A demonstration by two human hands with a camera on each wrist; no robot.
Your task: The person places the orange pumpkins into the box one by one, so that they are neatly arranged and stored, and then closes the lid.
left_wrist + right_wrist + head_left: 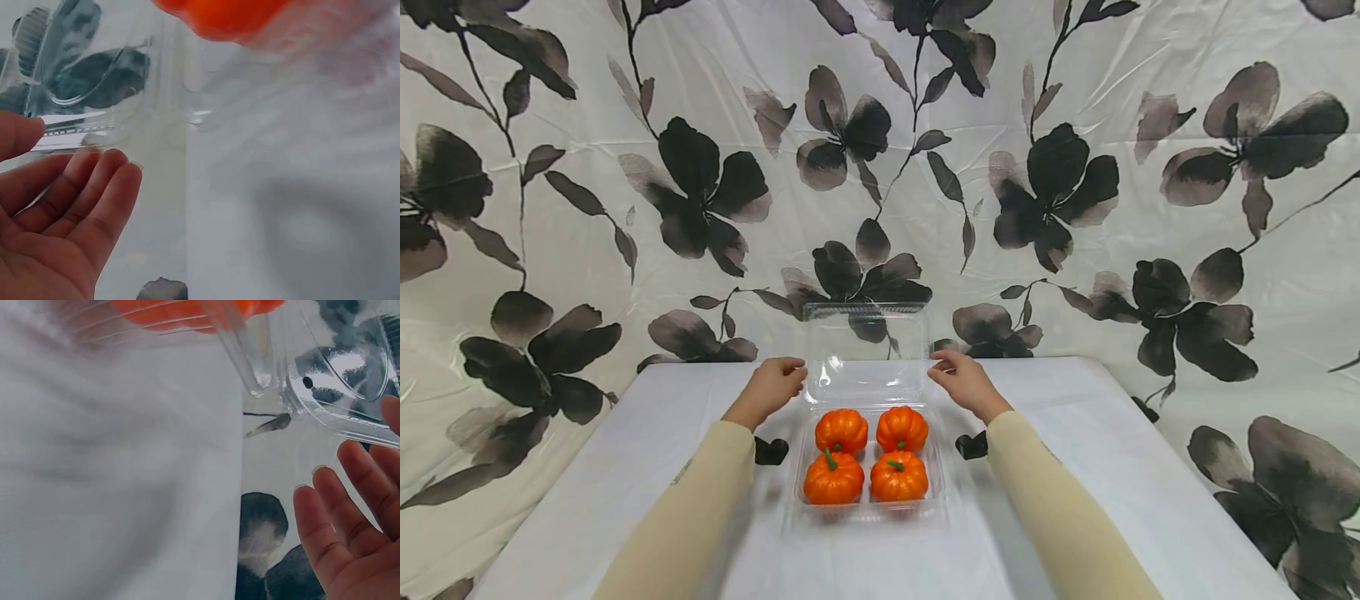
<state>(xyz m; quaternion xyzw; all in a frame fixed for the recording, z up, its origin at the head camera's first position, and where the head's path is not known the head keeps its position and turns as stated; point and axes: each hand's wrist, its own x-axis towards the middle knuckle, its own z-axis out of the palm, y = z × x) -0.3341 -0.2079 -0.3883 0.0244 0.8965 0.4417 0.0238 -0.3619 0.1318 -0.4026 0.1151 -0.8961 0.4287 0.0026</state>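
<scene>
A clear plastic clamshell box (867, 510) sits on the table with several small orange pumpkins (841, 431) in its base compartments. Its clear lid (867, 350) stands raised at the far side, hinged to the base. My left hand (778, 383) pinches the lid's left edge. In the left wrist view the thumb (22, 132) lies above that edge and the fingers (109, 200) below it. On the opposite side, my right hand (961, 379) pinches the lid's right edge between thumb and fingers (362, 506). Both front pumpkins show green stems.
The box stands on a white-covered table (647, 467), whose far edge lies just behind the hands. A floral curtain (880, 167) hangs behind it. A dark object (770, 451) shows by the left wrist, and another dark object (973, 445) by the right wrist.
</scene>
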